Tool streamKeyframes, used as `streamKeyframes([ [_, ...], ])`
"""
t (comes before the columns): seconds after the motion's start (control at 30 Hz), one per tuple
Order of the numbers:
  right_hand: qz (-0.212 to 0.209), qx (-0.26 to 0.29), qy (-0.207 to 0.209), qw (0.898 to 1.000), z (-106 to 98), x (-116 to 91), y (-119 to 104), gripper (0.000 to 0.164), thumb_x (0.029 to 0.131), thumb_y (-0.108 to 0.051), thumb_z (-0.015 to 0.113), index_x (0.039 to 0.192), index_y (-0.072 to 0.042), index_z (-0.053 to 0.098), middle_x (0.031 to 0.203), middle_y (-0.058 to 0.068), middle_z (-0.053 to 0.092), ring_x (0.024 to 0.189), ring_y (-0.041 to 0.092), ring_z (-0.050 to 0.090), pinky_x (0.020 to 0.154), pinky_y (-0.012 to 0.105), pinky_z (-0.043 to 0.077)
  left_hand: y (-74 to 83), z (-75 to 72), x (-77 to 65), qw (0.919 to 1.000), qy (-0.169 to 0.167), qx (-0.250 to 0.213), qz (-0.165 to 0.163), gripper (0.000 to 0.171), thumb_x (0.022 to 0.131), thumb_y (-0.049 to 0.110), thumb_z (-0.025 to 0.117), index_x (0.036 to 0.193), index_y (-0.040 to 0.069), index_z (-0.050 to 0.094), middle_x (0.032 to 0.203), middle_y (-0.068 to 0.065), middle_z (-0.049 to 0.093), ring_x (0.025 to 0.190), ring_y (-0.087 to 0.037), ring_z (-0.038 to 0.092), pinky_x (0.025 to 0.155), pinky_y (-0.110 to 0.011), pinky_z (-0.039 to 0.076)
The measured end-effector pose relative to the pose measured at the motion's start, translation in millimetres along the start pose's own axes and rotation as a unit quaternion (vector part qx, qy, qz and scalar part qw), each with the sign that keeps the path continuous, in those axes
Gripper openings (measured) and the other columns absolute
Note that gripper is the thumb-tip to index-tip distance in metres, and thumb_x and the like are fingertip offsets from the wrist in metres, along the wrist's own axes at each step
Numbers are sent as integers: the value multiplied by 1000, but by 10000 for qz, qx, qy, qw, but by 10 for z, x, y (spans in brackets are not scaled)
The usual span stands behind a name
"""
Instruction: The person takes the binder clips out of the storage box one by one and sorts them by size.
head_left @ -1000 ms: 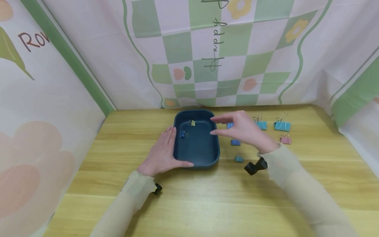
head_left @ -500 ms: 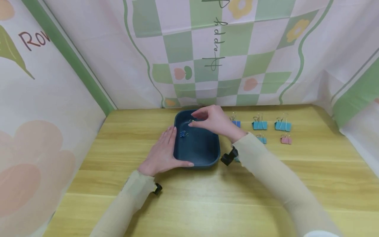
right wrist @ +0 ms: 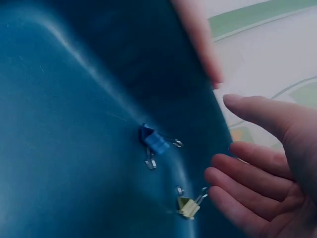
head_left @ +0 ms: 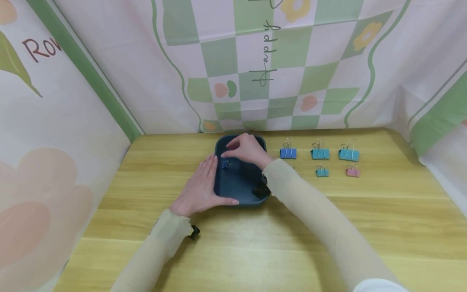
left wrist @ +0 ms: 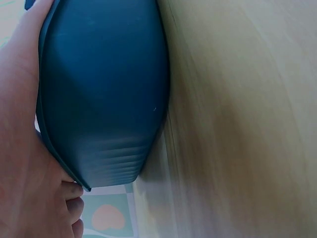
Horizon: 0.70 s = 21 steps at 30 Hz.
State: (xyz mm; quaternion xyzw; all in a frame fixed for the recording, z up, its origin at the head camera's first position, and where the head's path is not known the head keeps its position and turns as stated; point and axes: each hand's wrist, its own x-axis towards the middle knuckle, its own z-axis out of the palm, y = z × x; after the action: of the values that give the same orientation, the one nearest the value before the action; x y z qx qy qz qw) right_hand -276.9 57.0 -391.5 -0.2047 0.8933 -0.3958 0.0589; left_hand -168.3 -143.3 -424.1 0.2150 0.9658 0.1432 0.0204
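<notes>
A dark blue tray [head_left: 233, 190] sits on the table. My left hand [head_left: 198, 188] spans its near left corner, straight fingers along the left side and thumb at the front edge. Over the tray's far part hovers my right hand [head_left: 244, 150], thumb and forefinger apart with nothing between them. In the right wrist view a small blue binder clip [right wrist: 156, 140] and a small yellow binder clip [right wrist: 188, 207] lie in the tray, the yellow one close to the right hand's fingertips. From the head view the right hand hides the yellow clip.
Right of the tray, a blue binder clip [head_left: 288, 153], two large teal binder clips [head_left: 320, 154], a smaller teal clip [head_left: 322, 172] and a pink clip [head_left: 352, 172] stand on the wooden table [head_left: 233, 251]. The right sleeve [head_left: 288, 178] covers others. A patterned curtain [head_left: 251, 113] hangs behind.
My right hand has moved left from the tray's right rim to over its far left part, bringing the sleeve across the nearest clips. The left hand and tray have stayed put.
</notes>
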Motion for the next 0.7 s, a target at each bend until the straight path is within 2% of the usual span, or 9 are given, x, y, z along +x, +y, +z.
streamKeyframes([
  [0.13, 171, -309, -24, 9994, 73, 39, 29, 36, 86, -36, 84, 107, -7, 81, 99, 3, 77, 95, 19, 70, 87, 36, 56, -5, -4, -1, 10000, -4, -21, 7, 138, 72, 92, 57, 163, 3, 4, 170, -11, 0, 154, -20, -3, 123, -37, 5],
  [0.43, 620, -590, -148, 9962, 192, 58, 72, 19, 87, -28, 83, 87, -9, 83, 71, -1, 73, 67, 15, 67, 68, 30, 56, -4, -5, -1, 10000, 4, 4, -22, 140, 70, 95, 53, 163, 2, 6, 170, -10, 0, 154, -20, -3, 123, -36, 4],
  [0.7, 729, -709, -386, 9941, 203, 17, 86, 17, 88, -24, 82, 80, -9, 82, 71, 0, 72, 67, 15, 67, 70, 31, 56, 9, -22, -2, 10000, -24, -51, -70, 142, 67, 99, 47, 163, 2, 6, 170, -9, -1, 154, -18, -3, 123, -34, 4],
])
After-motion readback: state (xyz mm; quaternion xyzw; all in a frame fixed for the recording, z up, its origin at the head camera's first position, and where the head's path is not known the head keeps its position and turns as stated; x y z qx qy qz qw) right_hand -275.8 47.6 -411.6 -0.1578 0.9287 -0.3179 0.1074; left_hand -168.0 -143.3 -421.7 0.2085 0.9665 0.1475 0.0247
